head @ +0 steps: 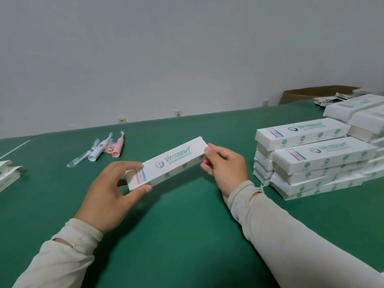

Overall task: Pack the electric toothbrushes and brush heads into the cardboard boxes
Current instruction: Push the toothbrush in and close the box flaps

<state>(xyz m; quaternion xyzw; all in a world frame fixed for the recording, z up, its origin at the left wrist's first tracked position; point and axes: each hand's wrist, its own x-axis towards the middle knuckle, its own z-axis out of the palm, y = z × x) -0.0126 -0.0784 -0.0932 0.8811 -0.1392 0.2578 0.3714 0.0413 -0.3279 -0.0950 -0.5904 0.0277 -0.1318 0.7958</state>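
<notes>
A long white toothbrush box with green lettering is held above the green table, slanting up to the right. My left hand grips its near left end between thumb and fingers. My right hand pinches its far right end. Both ends look closed. Further back on the left lie a white electric toothbrush, a pink electric toothbrush and a brush head in a clear wrapper.
Stacks of the same white boxes fill the right side of the green table. A brown carton stands behind them. Flat folded boxes lie at the left edge. A grey wall rises behind.
</notes>
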